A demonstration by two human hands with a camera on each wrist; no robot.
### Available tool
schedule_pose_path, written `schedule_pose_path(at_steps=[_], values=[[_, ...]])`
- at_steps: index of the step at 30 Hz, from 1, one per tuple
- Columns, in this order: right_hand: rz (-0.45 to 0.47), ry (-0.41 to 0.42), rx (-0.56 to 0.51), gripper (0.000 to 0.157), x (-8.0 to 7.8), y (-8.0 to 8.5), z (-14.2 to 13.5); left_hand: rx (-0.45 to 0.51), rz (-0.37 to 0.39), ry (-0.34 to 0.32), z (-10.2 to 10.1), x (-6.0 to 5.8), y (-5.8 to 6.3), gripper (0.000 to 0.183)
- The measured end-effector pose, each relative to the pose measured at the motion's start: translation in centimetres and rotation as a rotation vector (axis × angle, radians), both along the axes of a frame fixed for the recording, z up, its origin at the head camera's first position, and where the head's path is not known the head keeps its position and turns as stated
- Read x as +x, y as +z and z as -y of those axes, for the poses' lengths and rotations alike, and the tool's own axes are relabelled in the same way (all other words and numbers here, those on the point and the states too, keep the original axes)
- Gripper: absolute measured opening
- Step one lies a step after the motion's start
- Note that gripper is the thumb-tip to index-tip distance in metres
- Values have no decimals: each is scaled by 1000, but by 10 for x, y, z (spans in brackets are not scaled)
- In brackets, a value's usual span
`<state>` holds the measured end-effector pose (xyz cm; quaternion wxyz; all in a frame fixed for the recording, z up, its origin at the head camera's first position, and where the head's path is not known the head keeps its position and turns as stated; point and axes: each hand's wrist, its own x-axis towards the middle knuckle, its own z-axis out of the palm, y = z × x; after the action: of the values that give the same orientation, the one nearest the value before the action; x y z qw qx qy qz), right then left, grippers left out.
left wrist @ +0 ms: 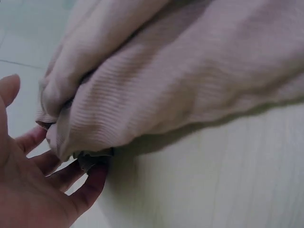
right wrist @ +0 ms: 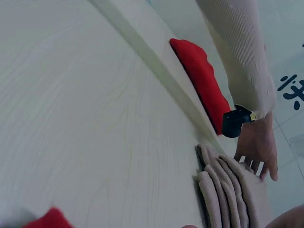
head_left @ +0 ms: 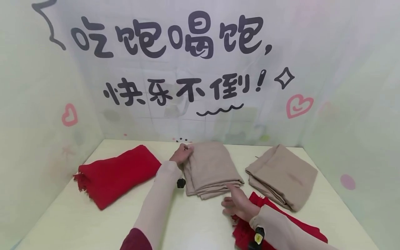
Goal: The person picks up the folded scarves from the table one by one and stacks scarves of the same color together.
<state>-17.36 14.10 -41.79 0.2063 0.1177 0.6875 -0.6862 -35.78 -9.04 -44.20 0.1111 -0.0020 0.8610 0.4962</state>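
1. The left hand (head_left: 181,154) has its fingers loosely extended, tips at the far left corner of the middle beige cloth (head_left: 212,166); its thumb stands apart from the fingers.
2. The right hand (head_left: 240,205) is open, fingers extended, thumb near the front right edge of the middle beige cloth; whether it touches cannot be told.
3. The middle beige cloth lies folded in layers on the pale table (head_left: 193,222).
4. In front and to the right of it, partly under the right sleeve (head_left: 278,222), lies a fringed red cloth (head_left: 243,232).
5. Right of it sits another folded beige cloth (head_left: 284,173).
6. Left of it lies a second red cloth (head_left: 120,173), also fringed.
7. Behind it hangs a lettered backdrop (head_left: 187,128).
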Motion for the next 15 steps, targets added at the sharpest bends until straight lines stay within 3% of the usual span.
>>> schedule_pose_path(at_steps=[2,6,7,10,12,15], values=[[2,-22,-70,68,-1,-2,4,41,36,13,1,0,2,50],[32,-53,-217,73,-8,-5,5,113,113,9,2,1,7,75],[42,-58,-243,75,-10,-6,4,128,139,6,2,5,13,80],[65,-83,-318,79,-15,-8,4,163,194,-5,2,-1,8,86],[66,-99,-351,78,-16,-9,5,166,166,-26,5,-6,0,87],[63,-121,-386,73,-17,-9,7,116,81,-31,13,-50,-57,86]])
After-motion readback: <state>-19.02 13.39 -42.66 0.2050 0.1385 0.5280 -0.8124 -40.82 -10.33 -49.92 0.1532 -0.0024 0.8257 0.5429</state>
